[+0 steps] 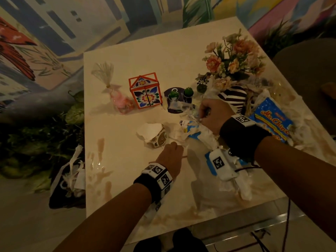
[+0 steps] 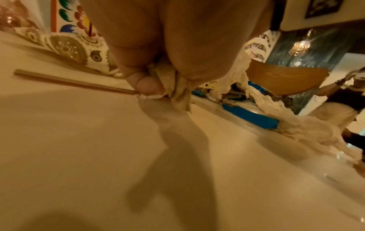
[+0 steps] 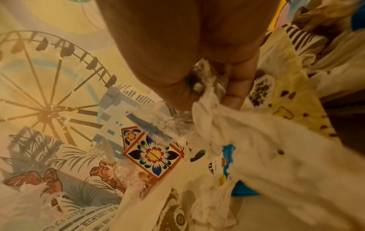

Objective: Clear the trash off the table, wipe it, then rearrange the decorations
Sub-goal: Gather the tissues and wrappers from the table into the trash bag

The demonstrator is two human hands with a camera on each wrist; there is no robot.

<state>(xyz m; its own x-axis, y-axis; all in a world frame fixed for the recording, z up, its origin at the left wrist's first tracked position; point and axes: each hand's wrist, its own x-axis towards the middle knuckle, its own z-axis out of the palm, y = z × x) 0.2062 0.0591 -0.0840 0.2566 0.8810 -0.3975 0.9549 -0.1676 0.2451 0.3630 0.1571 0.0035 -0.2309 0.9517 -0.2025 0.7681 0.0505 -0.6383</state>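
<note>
Trash is being gathered from the middle of the table [image 1: 112, 179], whose near edge and left side carry brownish spills. The left hand [image 1: 171, 157] is closed low over the top, pinching a thin brown stick [image 2: 75, 82] together with a scrap of stained tissue [image 2: 175, 87], just beside a crushed patterned paper cup [image 1: 154, 136]. The right hand [image 1: 212, 115] is clenched on crumpled white tissue [image 3: 247, 140] mixed with clear plastic wrap, which trails toward the near edge over a blue-and-white wrapper [image 1: 195, 129].

All this litter is judged light, soft and partly damp; tissue would likely tear if pulled by a corner, so it is best bunched and taken by the bulk. The plastic is probably slippery, and the cup would collapse unless held round its body.

A blue chips bag [image 1: 272, 122] lies at the right edge. The flower-painted box [image 1: 146, 92], the flowers [image 1: 234, 57] near the far right corner and a striped vase [image 1: 234, 99] stand behind the mess and could be knocked.
</note>
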